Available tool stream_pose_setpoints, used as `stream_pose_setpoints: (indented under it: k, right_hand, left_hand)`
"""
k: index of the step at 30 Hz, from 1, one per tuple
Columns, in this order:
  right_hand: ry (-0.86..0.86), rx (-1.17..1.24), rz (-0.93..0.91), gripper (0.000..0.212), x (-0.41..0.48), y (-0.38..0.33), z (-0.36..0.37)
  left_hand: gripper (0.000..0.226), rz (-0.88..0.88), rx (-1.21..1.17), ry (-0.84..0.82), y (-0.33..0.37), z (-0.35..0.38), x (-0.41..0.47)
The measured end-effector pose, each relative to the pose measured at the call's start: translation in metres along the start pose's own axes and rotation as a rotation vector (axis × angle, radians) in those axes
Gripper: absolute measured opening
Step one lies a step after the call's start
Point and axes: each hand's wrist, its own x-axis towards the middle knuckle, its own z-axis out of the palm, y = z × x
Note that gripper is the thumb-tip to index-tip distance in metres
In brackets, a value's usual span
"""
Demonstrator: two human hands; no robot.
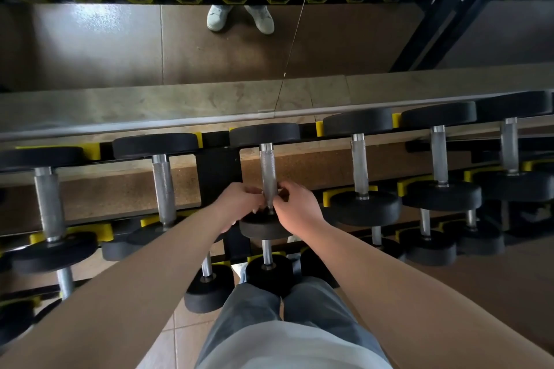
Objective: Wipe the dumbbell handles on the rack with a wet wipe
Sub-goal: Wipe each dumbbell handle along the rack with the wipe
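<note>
A black dumbbell with a knurled steel handle point(267, 168) lies on the top tier of the rack point(218, 171), in the middle of the view. My left hand point(236, 204) and my right hand point(295, 208) meet at the near end of that handle, one on each side, fingers curled round it. A small pale scrap, perhaps the wet wipe point(280, 192), shows between the fingertips; most of it is hidden. The handle's far part is bare.
More dumbbells sit left point(163, 189) and right point(359, 166) on the top tier, with smaller ones on lower tiers point(266, 252). Yellow cradles point(90, 150) hold the heads. A mirror point(209, 48) behind the rack reflects the floor and white shoes. My legs stand close to the rack.
</note>
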Motion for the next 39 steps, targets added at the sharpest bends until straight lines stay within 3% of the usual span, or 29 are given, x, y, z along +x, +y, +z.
stream_pose_setpoints:
  k: [2, 4, 10, 12, 16, 19, 25, 27, 32, 39]
  right_hand:
    - [-0.010, 0.004, 0.006, 0.034, -0.001, 0.000, -0.001]
    - [-0.025, 0.017, 0.015, 0.035, -0.001, -0.001, -0.002]
    - [-0.039, 0.019, 0.021, 0.037, 0.000, 0.000, -0.003]
    - [-0.035, 0.020, 0.024, 0.036, -0.001, -0.001, -0.005]
    - [-0.037, 0.030, 0.033, 0.036, -0.001, -0.002, -0.005]
    - [-0.046, 0.027, 0.030, 0.039, -0.001, -0.002, -0.006]
    - [-0.083, 0.027, 0.020, 0.035, -0.001, -0.001, -0.012]
    - [-0.088, 0.035, 0.023, 0.032, -0.001, -0.001, -0.012]
    - [-0.093, 0.062, 0.058, 0.033, 0.000, 0.000, -0.012]
    - [-0.097, 0.056, 0.045, 0.030, 0.001, 0.001, -0.013]
  left_hand:
    - [0.034, 0.006, -0.063, -0.023, 0.006, -0.008, 0.002]
    - [0.042, 0.033, -0.170, 0.082, 0.014, -0.015, 0.003]
    - [0.038, 0.092, -0.297, 0.242, 0.034, -0.019, 0.020]
    - [0.036, 0.106, -0.206, 0.201, 0.029, -0.016, 0.021]
    - [0.020, 0.029, 0.143, -0.042, 0.008, -0.008, 0.016]
    - [0.021, 0.004, 0.208, -0.074, 0.005, -0.008, 0.018]
    - [0.025, 0.001, -0.367, 0.125, 0.029, -0.022, 0.035]
    - [0.025, 0.028, -0.326, 0.131, 0.033, -0.022, 0.035]
    - [0.021, 0.053, 0.125, -0.105, 0.009, -0.008, 0.025]
    - [0.024, -0.008, 0.064, -0.141, 0.010, -0.013, 0.031]
